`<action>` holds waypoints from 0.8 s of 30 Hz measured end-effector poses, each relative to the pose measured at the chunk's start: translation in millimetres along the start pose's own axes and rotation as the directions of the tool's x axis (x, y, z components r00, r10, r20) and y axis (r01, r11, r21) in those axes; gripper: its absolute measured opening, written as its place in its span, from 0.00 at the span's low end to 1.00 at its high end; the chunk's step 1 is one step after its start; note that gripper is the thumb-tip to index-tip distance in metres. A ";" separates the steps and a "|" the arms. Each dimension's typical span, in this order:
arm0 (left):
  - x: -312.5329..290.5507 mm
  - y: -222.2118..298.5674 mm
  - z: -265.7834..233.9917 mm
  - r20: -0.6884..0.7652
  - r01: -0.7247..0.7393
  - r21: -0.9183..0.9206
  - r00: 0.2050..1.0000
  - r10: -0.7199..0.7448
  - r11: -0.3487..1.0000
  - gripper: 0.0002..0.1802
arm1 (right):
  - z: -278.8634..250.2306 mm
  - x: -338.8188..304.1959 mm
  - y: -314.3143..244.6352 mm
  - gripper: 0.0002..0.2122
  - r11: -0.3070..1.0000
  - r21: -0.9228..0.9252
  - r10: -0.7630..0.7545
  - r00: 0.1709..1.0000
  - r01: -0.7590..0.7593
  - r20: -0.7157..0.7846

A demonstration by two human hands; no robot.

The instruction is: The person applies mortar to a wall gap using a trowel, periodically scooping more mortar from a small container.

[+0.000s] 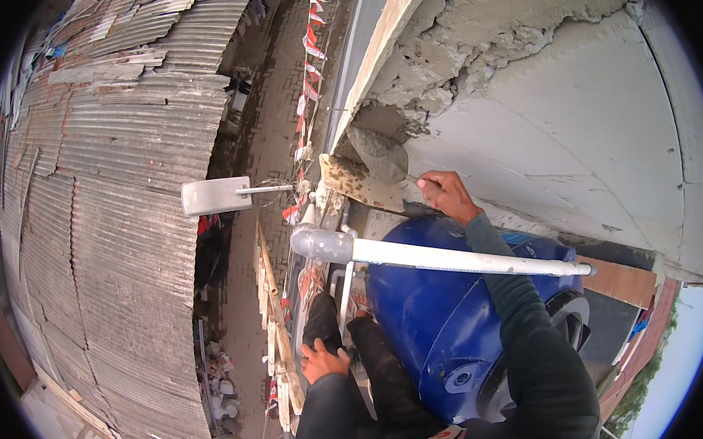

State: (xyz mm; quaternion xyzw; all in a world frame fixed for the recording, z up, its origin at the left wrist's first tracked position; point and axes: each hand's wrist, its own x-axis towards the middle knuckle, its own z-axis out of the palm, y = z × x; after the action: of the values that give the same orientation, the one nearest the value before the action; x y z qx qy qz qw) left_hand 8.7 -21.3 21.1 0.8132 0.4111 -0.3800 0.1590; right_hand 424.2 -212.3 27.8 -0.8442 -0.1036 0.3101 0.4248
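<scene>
One trowel (381, 156) beside the board (366, 188), near mortar (446, 55) on the wall (549, 122) | I judge the step as mortar-spreading | right grip (445, 193) pinching the trowel, left grip (324, 360) spread by the leg (323, 320) | next move, I think, calls for a flat, steady stroke

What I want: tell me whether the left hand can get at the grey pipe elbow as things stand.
Probably yes: the left hand looks empty and open, and nothing visible covers the grey pipe elbow ahead of it, though the depth between them is unclear.
</scene>
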 end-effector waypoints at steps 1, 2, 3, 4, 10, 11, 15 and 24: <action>-1.1 -0.8 0.9 -0.031 -0.003 -0.002 1.000 0.003 1.000 0.36 | -1.2 -3.0 -2.8 0.14 1.000 -0.001 0.008 1.000 -0.008 0.000; -2.7 -2.1 3.6 -0.062 -0.007 -0.004 0.998 0.007 1.000 0.35 | -2.3 -5.8 -4.4 0.14 1.000 0.009 0.001 1.000 -0.001 -0.006; -3.3 -2.6 5.3 -0.093 -0.010 -0.006 0.996 0.010 1.000 0.33 | -3.4 -8.7 -5.8 0.14 1.000 0.019 -0.006 1.000 0.006 -0.012; -4.0 -2.6 5.3 -0.094 -0.013 -0.009 0.995 0.012 1.000 0.33 | -4.9 -12.4 -7.9 0.14 1.000 0.029 -0.012 1.000 0.013 -0.018; -1.1 -7.4 0.8 0.019 -0.027 -0.042 0.999 0.027 0.999 0.39 | -12.5 -37.3 -23.4 0.15 0.995 0.099 -0.003 0.999 0.008 -0.050; -1.3 -6.8 -1.2 0.034 -0.028 -0.049 0.999 0.030 0.998 0.39 | -13.3 -44.0 -23.3 0.15 0.996 0.084 -0.001 0.999 0.005 -0.054; -4.7 -1.3 -6.7 0.035 -0.047 -0.050 0.998 0.049 0.998 0.39 | -10.5 -80.4 -17.6 0.14 0.998 -0.057 0.004 0.994 -0.010 -0.108; 18.0 7.1 -10.3 -0.001 -0.102 -0.080 0.995 0.102 0.992 0.46 | 25.3 -225.5 -66.8 0.18 0.948 -0.283 0.157 0.987 -0.142 0.028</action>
State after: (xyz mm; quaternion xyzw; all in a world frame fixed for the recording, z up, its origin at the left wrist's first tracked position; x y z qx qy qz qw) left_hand 26.1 -9.9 14.1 0.8256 0.3836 -0.3557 0.2114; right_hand 237.4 -253.4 166.9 -0.8932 -0.0929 0.3446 0.2735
